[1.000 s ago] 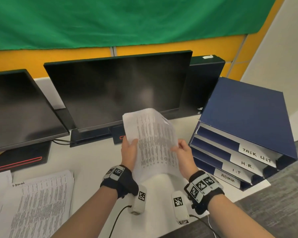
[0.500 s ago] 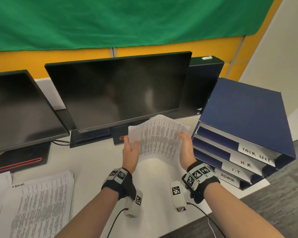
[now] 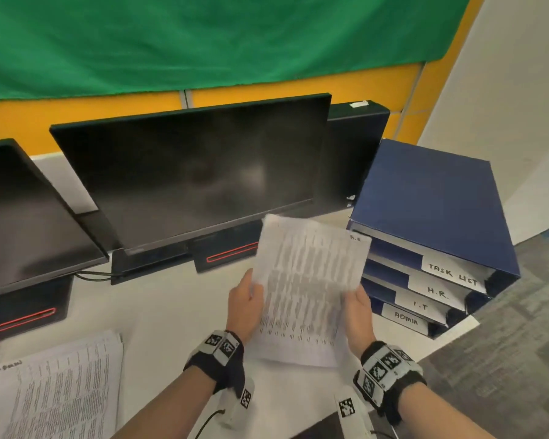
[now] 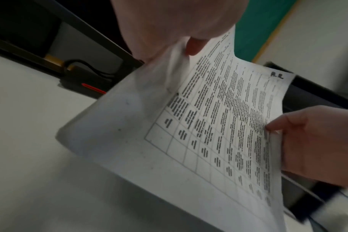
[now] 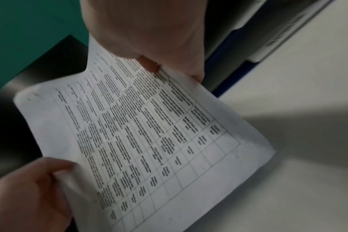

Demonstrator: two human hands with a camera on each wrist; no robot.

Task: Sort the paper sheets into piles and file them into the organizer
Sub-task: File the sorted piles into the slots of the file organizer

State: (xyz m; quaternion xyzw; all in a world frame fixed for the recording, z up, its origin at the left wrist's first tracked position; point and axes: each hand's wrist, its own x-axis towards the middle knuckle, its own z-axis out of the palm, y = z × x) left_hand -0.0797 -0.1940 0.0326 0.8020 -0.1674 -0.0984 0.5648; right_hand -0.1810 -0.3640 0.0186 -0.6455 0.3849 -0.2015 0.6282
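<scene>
A printed sheet [image 3: 305, 286] with a table of text and "H.R" handwritten in its top right corner hangs above the white desk [image 3: 171, 312]. My left hand [image 3: 246, 301] pinches its left edge and my right hand [image 3: 357, 307] pinches its right edge. The same sheet [image 4: 215, 125] fills the left wrist view, and the sheet [image 5: 141, 138] also fills the right wrist view. The blue organizer [image 3: 431, 217] stands just right of the sheet, its slots labelled TASK LIST, H.R., I.T and ADMIN. A pile of printed sheets [image 3: 57, 388] lies on the desk at the lower left.
Two dark monitors [image 3: 197, 172] stand at the back of the desk, with black bases showing red stripes below them. A green cloth [image 3: 203, 39] hangs on the yellow wall. Grey carpet [image 3: 504, 343] lies beyond the desk's right edge.
The sheet dipped toward the desk, then both hands raised it again and shifted it right, closer to the organizer, its far end now tipped toward the slots.
</scene>
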